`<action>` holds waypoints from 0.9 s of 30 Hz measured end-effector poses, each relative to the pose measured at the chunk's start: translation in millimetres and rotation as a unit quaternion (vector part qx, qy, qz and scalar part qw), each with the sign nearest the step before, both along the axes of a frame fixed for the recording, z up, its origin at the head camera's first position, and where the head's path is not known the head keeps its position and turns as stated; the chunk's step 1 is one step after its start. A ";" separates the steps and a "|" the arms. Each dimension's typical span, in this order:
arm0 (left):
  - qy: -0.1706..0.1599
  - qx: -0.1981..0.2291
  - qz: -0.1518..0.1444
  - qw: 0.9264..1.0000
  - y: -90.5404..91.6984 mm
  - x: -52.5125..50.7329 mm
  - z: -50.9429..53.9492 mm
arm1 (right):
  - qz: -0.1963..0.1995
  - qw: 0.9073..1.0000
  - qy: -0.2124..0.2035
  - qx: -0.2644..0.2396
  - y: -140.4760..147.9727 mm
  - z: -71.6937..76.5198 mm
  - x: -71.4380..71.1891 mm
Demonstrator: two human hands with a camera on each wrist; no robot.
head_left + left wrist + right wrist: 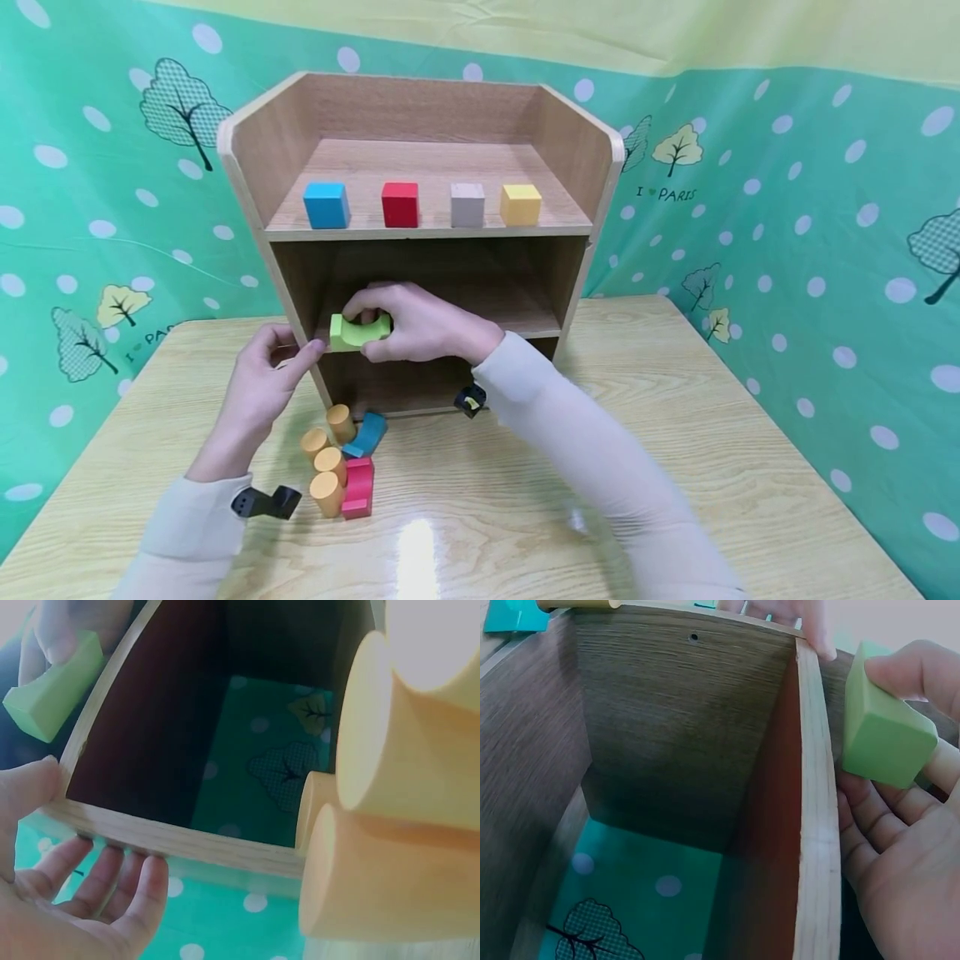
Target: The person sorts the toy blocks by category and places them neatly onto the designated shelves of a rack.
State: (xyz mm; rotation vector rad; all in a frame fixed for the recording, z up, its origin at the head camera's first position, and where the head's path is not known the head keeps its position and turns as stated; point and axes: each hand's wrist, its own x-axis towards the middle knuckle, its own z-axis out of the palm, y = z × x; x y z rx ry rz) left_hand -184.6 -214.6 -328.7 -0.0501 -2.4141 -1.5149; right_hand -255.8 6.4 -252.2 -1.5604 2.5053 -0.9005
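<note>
My right hand [427, 321] pinches a light green block with a curved notch [345, 335] at the left front of the wooden shelf unit's [435, 234] middle compartment. In the right wrist view, thumb and fingers lie on opposite sides of the green block [889, 731], level with the middle board's front edge. Whether it touches that board, I cannot tell. My left hand [258, 383] holds the unit's left side panel by its front edge. In the left wrist view, the thumb lies at the edge and the fingertips [154, 877] press the panel's outer face.
Blue [327, 206], red [401, 205], grey [467, 206] and yellow [521, 206] cubes stand along the top shelf. Before the unit's lower left corner are several orange cylinders [327, 492], a blue curved block [367, 435] and a red curved block [358, 487]. Patterned cloth [810, 275] surrounds the table [480, 533].
</note>
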 end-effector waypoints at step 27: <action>0.011 0.007 -0.022 1.000 -2.5 -2.7 -1.4 | -0.035 0.999 -0.002 0.018 -15.0 -7.0 -11.9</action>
